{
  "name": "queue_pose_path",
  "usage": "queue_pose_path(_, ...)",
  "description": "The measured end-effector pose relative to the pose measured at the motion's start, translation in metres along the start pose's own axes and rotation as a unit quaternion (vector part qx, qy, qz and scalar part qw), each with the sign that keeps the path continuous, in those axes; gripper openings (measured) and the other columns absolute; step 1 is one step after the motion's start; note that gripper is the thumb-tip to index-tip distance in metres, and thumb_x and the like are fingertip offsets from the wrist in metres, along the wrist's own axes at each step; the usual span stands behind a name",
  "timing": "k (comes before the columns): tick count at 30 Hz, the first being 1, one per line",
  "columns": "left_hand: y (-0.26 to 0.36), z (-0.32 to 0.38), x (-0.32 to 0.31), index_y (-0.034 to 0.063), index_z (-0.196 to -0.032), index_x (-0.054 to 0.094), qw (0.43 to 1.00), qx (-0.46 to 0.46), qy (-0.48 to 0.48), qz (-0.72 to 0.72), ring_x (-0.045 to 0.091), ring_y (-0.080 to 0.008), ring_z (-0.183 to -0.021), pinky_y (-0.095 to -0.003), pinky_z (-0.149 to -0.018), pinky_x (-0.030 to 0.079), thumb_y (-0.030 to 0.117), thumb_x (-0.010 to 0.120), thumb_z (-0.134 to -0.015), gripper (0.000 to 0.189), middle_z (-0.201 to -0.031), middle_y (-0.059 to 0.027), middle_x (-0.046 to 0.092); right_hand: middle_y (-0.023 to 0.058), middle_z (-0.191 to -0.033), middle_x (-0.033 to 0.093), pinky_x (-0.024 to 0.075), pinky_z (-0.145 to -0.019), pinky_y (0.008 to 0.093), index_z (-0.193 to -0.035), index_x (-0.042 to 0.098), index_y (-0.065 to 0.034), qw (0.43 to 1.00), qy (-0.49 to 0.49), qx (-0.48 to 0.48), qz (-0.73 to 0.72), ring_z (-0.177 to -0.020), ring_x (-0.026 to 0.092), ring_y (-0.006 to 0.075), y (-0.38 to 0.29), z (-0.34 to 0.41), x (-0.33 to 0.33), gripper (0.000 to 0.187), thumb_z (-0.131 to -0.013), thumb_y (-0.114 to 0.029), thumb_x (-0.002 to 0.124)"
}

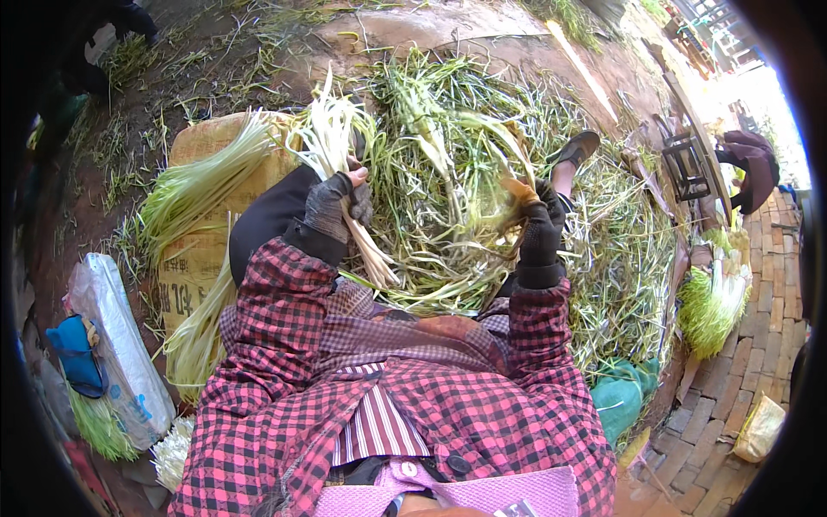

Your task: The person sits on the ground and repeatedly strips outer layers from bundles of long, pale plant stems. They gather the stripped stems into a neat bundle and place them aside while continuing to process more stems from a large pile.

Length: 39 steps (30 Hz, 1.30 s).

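In a fingerless grey glove, my left hand grips a bunch of pale leafy stalks, their white ends pointing down and to the right. My right hand, in a dark fingerless glove, is closed on some yellowish, withered leaves. Between and beyond both hands lies a heap of green and pale leaves. Sorted pale stalks rest on a yellow printed sack at the left, with more stalks along its lower edge.
A white plastic roll and a blue pouch lie at lower left. At right are a wooden bench, a stalk bundle, a green bag and brick paving. Another person is bent over at far right.
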State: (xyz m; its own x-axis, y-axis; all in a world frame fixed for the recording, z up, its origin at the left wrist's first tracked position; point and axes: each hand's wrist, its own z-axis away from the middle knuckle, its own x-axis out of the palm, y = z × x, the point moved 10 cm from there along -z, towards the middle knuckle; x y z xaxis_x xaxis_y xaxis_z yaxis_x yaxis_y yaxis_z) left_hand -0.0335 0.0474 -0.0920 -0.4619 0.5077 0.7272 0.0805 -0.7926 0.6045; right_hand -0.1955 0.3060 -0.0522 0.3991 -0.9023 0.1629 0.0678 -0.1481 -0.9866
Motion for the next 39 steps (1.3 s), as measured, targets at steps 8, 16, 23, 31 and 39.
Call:
queue_pose_path(8, -0.016, -0.007, -0.020, 0.0059, -0.111, 0.049, 0.995, 0.016, 0.069, -0.072, 0.046, -0.0117, -0.042, -0.0278, -0.039, 0.041, 0.010, 0.060, -0.081, 0.032, -0.087, -0.0134, 0.064, 0.0040, -0.088, 0.065, 0.0452, -0.066, 0.0228, -0.099, 0.061, -0.0012, 0.983, -0.144, 0.075, 0.088, -0.076, 0.056, 0.0072, 0.052, 0.055, 0.086, 0.014, -0.087, -0.003, 0.054)
queue_pose_path(16, -0.014, -0.002, -0.013, 0.0038, -0.106, 0.053, 0.992, 0.022, 0.064, -0.110, 0.047, -0.0111, -0.043, -0.0259, -0.039, 0.042, 0.007, 0.067, -0.074, 0.035, -0.074, -0.0032, 0.057, 0.0109, -0.084, 0.065, 0.0482, -0.070, 0.0271, -0.092, 0.060, 0.0023, 0.942, -0.272, 0.028, 0.194, -0.075, 0.062, 0.0157, 0.047, 0.071, 0.128, 0.017, -0.075, 0.000, 0.060)
queue_pose_path(23, -0.013, -0.001, 0.000, 0.0013, -0.103, 0.052, 0.982, 0.036, 0.039, -0.183, 0.046, -0.0101, -0.040, -0.0218, -0.037, 0.038, 0.006, 0.069, -0.071, 0.037, -0.068, -0.0030, 0.054, 0.0161, -0.087, 0.065, 0.0499, -0.076, 0.0344, -0.101, 0.063, -0.0028, 0.806, -0.383, -0.061, 0.447, -0.081, 0.063, 0.0303, 0.036, 0.067, 0.154, 0.032, -0.070, -0.013, 0.065)
queue_pose_path(31, -0.012, 0.010, 0.019, 0.0010, -0.105, 0.056, 0.978, 0.011, 0.004, -0.207, 0.055, -0.0109, -0.055, -0.0214, -0.045, 0.044, 0.003, 0.067, -0.068, 0.038, -0.076, -0.0038, 0.060, 0.0070, -0.100, 0.059, 0.0456, -0.071, 0.0244, -0.122, 0.048, 0.0035, 0.937, -0.304, 0.171, -0.010, -0.084, 0.055, 0.0125, 0.048, 0.039, 0.155, 0.044, -0.083, -0.014, 0.059)
queue_pose_path(39, -0.008, 0.009, 0.025, -0.0013, -0.098, 0.058, 0.954, 0.041, 0.003, -0.297, 0.055, -0.0110, -0.062, -0.0226, -0.055, 0.046, 0.010, 0.070, -0.073, 0.030, -0.077, -0.0031, 0.060, 0.0024, -0.074, 0.057, 0.0412, -0.055, 0.0215, -0.093, 0.058, 0.0027, 0.982, -0.153, 0.112, 0.008, -0.061, 0.050, 0.0083, 0.058, 0.028, 0.141, 0.016, -0.079, -0.005, 0.055)
